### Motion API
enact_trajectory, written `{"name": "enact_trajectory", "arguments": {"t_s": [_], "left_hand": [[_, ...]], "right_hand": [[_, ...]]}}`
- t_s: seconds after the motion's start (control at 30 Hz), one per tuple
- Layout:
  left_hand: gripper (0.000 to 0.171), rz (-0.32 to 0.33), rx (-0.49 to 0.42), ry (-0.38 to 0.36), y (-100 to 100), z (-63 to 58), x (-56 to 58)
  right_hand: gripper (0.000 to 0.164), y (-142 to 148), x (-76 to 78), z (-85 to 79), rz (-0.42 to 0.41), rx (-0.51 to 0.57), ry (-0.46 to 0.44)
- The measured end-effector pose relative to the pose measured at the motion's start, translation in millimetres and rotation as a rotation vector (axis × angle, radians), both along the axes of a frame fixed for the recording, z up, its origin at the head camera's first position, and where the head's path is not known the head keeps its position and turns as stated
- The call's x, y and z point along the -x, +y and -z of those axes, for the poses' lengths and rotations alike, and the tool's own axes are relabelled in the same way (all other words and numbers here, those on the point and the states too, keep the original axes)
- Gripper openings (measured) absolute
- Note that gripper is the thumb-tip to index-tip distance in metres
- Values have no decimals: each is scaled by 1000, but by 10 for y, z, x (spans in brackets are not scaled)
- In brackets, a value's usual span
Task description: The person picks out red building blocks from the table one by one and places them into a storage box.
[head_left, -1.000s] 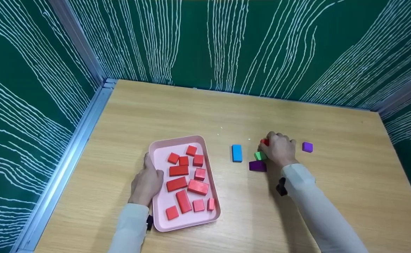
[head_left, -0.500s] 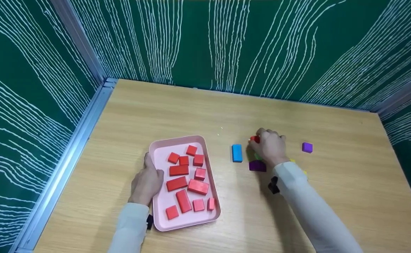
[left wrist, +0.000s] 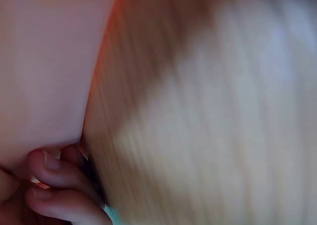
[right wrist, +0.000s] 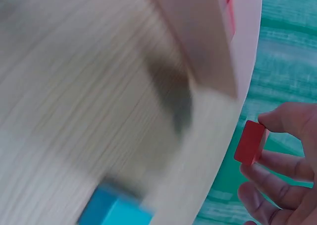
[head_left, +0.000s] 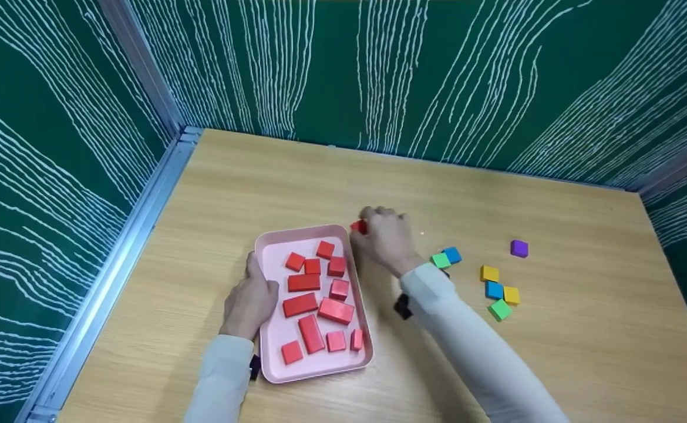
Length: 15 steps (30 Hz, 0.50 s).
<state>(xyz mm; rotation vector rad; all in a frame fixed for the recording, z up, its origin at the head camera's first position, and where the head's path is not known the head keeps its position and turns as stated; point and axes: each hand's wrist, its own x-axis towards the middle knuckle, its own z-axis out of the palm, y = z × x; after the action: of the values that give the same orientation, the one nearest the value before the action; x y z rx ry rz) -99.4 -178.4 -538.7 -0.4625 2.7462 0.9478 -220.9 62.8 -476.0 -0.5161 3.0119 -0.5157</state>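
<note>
My left hand point(head_left: 249, 302) grips the left side of a pink tray point(head_left: 317, 365), its thumb over the rim. In the left wrist view, curled fingertips point(left wrist: 52, 160) rest against the tray's outer wall point(left wrist: 54, 76). Several red blocks of cube and oblong shape, such as the oblong block point(head_left: 336, 310), lie spread inside the tray. Just beyond the tray's upper right corner, my right hand point(head_left: 387, 239) pinches a small red block point(head_left: 358, 227). The right wrist view shows that block point(right wrist: 249, 143) between thumb and fingertips, off the table.
Right of the right arm lie loose blocks: green point(head_left: 440, 260), blue point(head_left: 453, 254), yellow point(head_left: 490, 273), another green point(head_left: 500, 309) and purple point(head_left: 519, 248). A blue block point(right wrist: 111, 210) shows below in the right wrist view. Green panels point(head_left: 332, 70) with white lines border the wooden table point(head_left: 296, 182).
My right hand has carried the red block left from the loose blocks to the tray's corner, uncovering yellow, blue and green blocks. My left hand has stayed on the tray.
</note>
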Motion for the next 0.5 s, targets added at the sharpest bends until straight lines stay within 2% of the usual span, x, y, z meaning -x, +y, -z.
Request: {"name": "enact_trajectory", "arguments": {"t_s": [0.2,0.33,0.5], "left_hand": [[75,-3,-11,12,-2,0,0],[76,-4,-49,-12,1,0,4],[76,4,8,16,-14,7,13]], "right_hand": [[49,-581,-204,-38,-217,-14,76],[42,-832,-301,-21,-279,-41,123],[39,-1049,-364,20,-349,-65,149]]}}
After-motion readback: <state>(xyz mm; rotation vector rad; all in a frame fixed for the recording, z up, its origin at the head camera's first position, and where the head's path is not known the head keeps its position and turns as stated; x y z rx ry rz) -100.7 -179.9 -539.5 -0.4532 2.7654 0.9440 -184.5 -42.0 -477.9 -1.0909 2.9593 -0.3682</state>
